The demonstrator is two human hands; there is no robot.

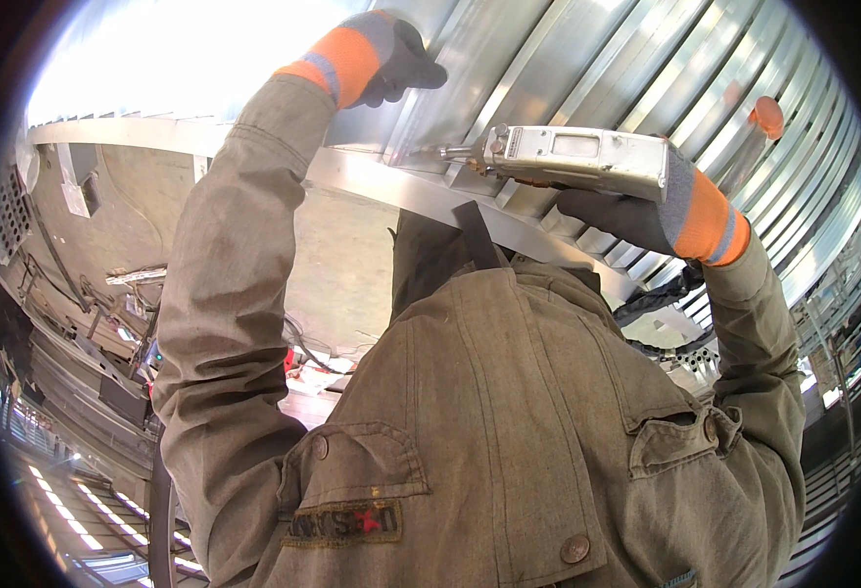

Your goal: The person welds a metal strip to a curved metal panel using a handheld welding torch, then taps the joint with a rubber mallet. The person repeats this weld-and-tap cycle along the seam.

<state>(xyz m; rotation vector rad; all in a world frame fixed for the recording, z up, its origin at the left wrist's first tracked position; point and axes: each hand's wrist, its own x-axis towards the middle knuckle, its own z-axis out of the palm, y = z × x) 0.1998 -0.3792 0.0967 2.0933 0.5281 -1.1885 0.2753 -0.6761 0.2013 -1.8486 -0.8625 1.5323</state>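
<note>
My left hand (401, 64), in a grey, orange and black glove, is curled closed against the shiny ribbed metal panel (558, 59). Nothing shows in its fingers. The right hand (646, 211), gloved alike, grips a silver, box-shaped welding gun (587, 157) from below. The gun's thin nozzle points left, its tip close to the corner where a rib meets the flat metal edge strip (372, 178). I cannot tell whether the tip touches the metal. Below the right wrist a black ribbed hose (661, 294) hangs.
Raised parallel ribs run across the panel to the right. An orange round-ended piece (766, 116) stands at its far right. Beneath the edge strip lies a concrete floor (342, 265). Dark metal racks (83, 353) and loose parts stand at the left.
</note>
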